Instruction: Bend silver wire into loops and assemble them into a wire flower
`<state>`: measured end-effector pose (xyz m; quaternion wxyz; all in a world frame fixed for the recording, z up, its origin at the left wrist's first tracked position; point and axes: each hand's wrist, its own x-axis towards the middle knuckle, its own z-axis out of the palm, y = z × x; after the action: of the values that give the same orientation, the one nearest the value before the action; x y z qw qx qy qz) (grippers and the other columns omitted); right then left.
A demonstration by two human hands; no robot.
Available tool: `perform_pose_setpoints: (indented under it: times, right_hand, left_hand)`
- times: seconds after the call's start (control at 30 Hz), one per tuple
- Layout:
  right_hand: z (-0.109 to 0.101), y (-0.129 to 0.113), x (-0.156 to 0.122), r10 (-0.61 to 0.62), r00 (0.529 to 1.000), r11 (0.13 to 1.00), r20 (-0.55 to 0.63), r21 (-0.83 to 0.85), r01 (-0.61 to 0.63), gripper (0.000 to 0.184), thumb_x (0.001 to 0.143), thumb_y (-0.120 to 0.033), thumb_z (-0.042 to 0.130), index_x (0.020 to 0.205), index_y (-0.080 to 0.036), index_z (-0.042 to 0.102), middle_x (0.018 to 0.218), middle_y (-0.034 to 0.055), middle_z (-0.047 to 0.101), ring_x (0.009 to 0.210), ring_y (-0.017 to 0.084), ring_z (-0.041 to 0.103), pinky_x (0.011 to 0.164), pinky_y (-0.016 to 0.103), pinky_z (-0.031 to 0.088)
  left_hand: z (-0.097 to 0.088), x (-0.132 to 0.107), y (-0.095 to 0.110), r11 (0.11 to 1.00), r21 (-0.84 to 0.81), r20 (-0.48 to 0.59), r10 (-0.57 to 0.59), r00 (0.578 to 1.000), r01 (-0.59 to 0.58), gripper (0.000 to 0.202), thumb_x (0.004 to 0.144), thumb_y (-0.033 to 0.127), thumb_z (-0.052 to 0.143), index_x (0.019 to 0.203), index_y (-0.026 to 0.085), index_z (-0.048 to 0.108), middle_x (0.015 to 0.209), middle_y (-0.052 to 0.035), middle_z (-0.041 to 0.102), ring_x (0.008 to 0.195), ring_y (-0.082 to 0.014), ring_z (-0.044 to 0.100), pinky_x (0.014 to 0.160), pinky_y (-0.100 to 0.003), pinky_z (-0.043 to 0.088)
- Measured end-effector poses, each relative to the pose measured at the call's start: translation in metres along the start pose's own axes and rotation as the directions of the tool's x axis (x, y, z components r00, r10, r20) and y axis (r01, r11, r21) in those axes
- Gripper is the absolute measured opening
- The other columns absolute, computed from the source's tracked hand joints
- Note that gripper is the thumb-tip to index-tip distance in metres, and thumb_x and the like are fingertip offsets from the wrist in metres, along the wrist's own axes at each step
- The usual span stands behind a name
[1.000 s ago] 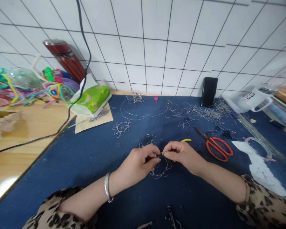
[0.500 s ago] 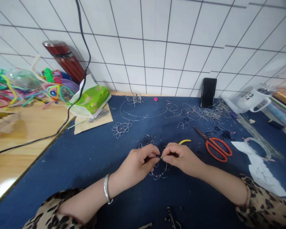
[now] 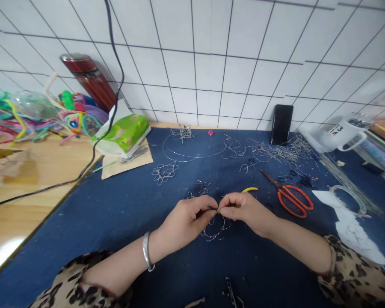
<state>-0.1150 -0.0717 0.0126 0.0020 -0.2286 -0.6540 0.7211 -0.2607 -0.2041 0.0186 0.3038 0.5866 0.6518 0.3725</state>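
A thin wire ring with pink beads (image 3: 213, 236) hangs below my fingertips, just above or on the blue mat. My left hand (image 3: 192, 218), with a silver bangle at the wrist, pinches the wire at its top. Close against it, my right hand (image 3: 244, 210) pinches the same wire piece between thumb and forefinger. The fingertips nearly touch and hide the spot where they grip. Short bent wire bits (image 3: 203, 187) lie just beyond my left hand. A tool's yellow handle (image 3: 250, 189) shows behind my right hand, mostly covered.
Orange-handled scissors (image 3: 294, 200) lie to the right, near white paper (image 3: 356, 233). A beaded wire flower (image 3: 164, 173) rests at left. Tangled wire (image 3: 279, 149), a phone (image 3: 281, 125) and a mug (image 3: 346, 133) stand toward the wall. A black cable (image 3: 115, 55) hangs at left.
My hands stay together at the wire ring, with only a slight shift of the fingers. The whole view has moved a little; nothing has been let go.
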Motion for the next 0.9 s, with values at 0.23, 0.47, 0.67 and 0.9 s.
perform_pose_setpoints:
  times: [0.23,0.47,0.67,0.9]
  right_hand:
    - [0.001,0.001,-0.001,-0.006,1.000,1.000,0.001,-0.020,0.006,0.018,0.074,-0.034,0.062,0.079,-0.017,0.060,0.062,-0.0045,0.045,0.058,0.007,0.037,0.055,0.022,0.029]
    - [-0.006,-0.010,-0.006,-0.132,0.990,0.929,-0.043,-0.354,0.109,0.022,0.082,-0.038,0.052,0.086,-0.019,0.061,0.073,-0.0005,0.053,0.065,0.010,0.046,0.061,0.024,0.037]
    - [-0.032,-0.013,-0.014,-0.416,0.909,0.167,0.030,-0.980,0.109,0.049,0.072,-0.042,0.062,0.115,-0.021,0.054,0.116,0.0134,0.051,0.107,0.031,0.043,0.086,0.048,0.037]
    - [-0.043,0.007,-0.014,-0.324,0.939,-0.153,0.120,-0.986,0.073,0.045,0.081,-0.035,0.052,0.123,-0.021,0.046,0.115,0.0124,0.051,0.106,0.029,0.045,0.080,0.041,0.039]
  left_hand:
    - [-0.002,-0.001,0.001,0.998,0.046,0.030,0.028,0.999,-0.029,0.013,0.086,0.016,0.042,0.083,0.018,0.054,0.071,0.0011,0.055,0.063,-0.0091,0.053,0.057,-0.019,0.044]
    - [-0.002,0.000,-0.003,0.995,-0.091,0.067,-0.025,0.997,0.031,0.012,0.086,0.016,0.039,0.083,0.018,0.051,0.071,0.0017,0.055,0.057,-0.0076,0.053,0.054,-0.019,0.045]
    - [-0.004,0.000,-0.006,0.987,-0.151,0.071,-0.040,0.997,0.050,0.011,0.087,0.018,0.039,0.083,0.017,0.049,0.072,0.0021,0.054,0.054,-0.0065,0.053,0.052,-0.019,0.045]
    - [-0.006,0.000,-0.008,0.978,-0.199,0.060,-0.048,0.997,0.059,0.011,0.088,0.018,0.038,0.085,0.017,0.049,0.073,0.0021,0.053,0.055,-0.0063,0.052,0.052,-0.019,0.045]
